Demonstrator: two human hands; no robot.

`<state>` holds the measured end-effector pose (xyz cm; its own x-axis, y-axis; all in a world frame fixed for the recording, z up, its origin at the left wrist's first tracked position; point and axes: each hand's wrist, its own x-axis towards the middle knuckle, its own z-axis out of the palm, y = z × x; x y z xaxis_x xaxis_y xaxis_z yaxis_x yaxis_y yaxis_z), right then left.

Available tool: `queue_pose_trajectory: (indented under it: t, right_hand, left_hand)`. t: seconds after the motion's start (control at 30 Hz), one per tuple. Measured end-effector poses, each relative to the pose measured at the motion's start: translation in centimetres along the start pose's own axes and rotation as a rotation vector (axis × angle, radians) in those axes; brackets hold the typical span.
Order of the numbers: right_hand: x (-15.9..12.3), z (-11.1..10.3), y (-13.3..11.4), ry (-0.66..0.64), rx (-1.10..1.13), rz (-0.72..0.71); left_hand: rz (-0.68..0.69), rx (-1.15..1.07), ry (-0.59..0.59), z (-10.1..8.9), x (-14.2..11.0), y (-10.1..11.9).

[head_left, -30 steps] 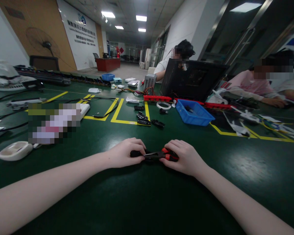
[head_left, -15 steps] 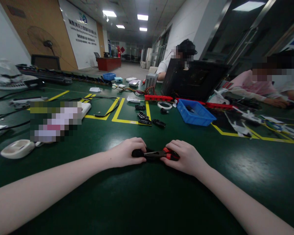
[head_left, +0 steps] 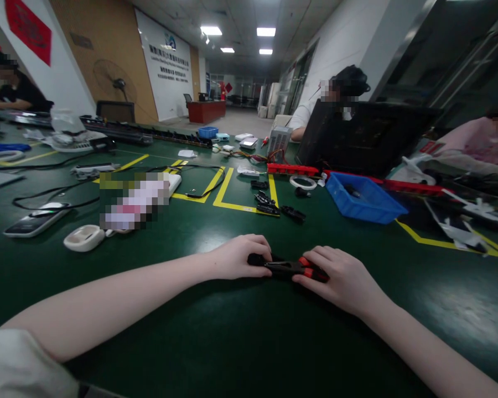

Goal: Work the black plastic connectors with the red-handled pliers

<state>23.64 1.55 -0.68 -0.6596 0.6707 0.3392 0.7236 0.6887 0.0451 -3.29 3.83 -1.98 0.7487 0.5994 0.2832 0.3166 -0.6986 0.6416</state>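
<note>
My right hand is closed around the red-and-black handles of a pair of pliers, whose long jaws point left. In my left hand is a small black part, pinched between thumb and fingers. The plier tips reach this part beside my left thumb; whether they bite on it I cannot tell. Both hands are low over the green table. Farther off lie several similar black parts, some inside a yellow-taped outline and one just to its right.
A blue bin with dark pieces stands at right, near a white ring. Behind are red strips, a metal power supply and a large black case. Left lie a phone-like device and cables. Other people sit around the table.
The view has swung left, so everything appears farther right. Both hands keep their hold, with the pliers still against the black part.
</note>
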Motion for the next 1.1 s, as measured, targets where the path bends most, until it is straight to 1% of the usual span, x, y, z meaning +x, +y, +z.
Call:
queue_pose_trajectory:
  t: [0.2, 0.43, 0.7, 0.87, 1.0, 1.07, 1.1]
  right_hand:
    - [0.0, 0.1, 0.3, 0.007, 0.031, -0.011]
    - [-0.3, 0.3, 0.8, 0.119, -0.021, -0.045]
    - [-0.4, 0.5, 0.9, 0.142, -0.031, -0.056]
    - [-0.2, 0.3, 0.4, 0.08, 0.01, -0.02]
    - [-0.1, 0.0, 0.1, 0.046, 0.025, 0.023]
    - [-0.1, -0.1, -0.1, 0.039, 0.033, 0.038]
    - [-0.1, -0.2, -0.1, 0.031, 0.038, 0.043]
  left_hand:
    - [0.012, 0.002, -0.007, -0.1, 0.0, 0.0]
    - [0.019, -0.003, -0.009, -0.2, 0.0, 0.1]
    - [0.016, 0.04, -0.04, -0.3, -0.1, 0.5]
    - [0.025, 0.056, -0.028, -0.3, -0.1, 0.4]
    - [0.016, 0.005, -0.019, 0.2, 0.0, 0.5]
    - [0.009, -0.031, 0.013, 0.1, -0.1, 0.8]
    - [0.005, -0.039, 0.048, -0.2, -0.1, 1.1]
